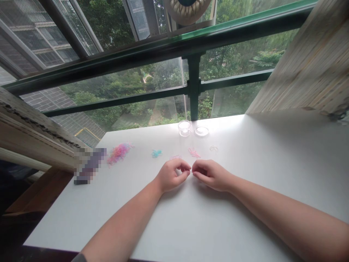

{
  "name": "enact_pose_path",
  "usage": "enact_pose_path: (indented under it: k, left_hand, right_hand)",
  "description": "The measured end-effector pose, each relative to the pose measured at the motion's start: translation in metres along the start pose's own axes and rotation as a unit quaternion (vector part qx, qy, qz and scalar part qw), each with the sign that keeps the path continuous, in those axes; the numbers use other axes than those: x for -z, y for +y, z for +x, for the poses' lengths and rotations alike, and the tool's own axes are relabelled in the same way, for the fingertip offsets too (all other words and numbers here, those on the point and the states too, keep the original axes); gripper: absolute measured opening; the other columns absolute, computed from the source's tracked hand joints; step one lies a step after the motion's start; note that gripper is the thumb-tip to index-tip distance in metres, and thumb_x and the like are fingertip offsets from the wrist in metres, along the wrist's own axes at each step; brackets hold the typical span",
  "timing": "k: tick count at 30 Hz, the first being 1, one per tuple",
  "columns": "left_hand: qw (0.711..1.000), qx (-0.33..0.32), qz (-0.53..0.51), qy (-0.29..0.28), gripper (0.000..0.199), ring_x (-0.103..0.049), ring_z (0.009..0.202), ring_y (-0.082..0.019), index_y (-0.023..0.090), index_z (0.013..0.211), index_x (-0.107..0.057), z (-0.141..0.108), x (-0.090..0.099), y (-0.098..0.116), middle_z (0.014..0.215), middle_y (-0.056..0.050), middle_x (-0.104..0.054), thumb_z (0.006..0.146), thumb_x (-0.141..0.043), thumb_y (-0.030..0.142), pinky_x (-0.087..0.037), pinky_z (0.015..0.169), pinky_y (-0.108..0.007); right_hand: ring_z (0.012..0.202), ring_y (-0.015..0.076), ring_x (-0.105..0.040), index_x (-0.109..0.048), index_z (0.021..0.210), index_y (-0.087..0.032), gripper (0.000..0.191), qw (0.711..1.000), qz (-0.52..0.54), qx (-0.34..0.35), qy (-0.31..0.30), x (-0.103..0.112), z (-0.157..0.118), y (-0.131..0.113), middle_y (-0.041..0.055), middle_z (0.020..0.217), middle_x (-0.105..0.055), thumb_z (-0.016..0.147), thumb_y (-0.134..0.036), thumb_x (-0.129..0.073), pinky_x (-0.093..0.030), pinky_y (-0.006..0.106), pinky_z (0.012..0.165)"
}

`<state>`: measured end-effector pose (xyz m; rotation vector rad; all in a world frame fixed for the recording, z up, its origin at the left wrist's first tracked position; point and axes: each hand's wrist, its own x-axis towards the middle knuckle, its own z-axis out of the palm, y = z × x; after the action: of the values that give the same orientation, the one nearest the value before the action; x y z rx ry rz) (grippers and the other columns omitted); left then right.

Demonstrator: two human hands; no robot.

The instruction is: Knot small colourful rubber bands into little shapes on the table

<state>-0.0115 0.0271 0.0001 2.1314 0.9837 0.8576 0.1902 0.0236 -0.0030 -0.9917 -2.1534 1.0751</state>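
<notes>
My left hand (175, 174) is over the white table, its thumb and fingertips pinched together. Close on its right, my right hand (211, 175) makes a similar pinch, so the fingertips of both hands almost meet. Whatever they hold, if anything, is too small to make out. Just beyond the hands lie a small heap of pink bands (194, 152) and a pale pinkish heap (175, 157), partly hidden by my left hand. A teal heap of bands (156, 153) lies farther left, and a few pale bands (214, 149) lie to the right.
A larger mixed-colour heap of bands (120, 153) lies at the left, beside a blurred-out dark object (90, 166). At the back stand a clear round container (184, 128) and a flat clear round lid or dish (201, 131). Behind the white table (169, 225) is a green-railed window (194, 85).
</notes>
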Motion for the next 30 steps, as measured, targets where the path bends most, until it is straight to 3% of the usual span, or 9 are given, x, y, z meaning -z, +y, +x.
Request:
enact_pose_path:
  k: [30]
  left_hand:
    - [1.000,0.021,0.010,-0.017,0.010,-0.059,0.070,-0.013,0.017,0.083,-0.063,-0.0003,-0.0006,-0.0003,0.078,-0.003,-0.066,0.076,-0.056,0.019,-0.046,0.064,-0.025]
  right_hand:
    - [0.055,0.0086,-0.042,-0.054,0.076,-0.018,0.007,1.000,-0.016,0.002,-0.002,0.0000,0.0005,-0.0004,-0.0031,0.062,-0.051,0.081,-0.018,-0.049,-0.034,0.020,0.052]
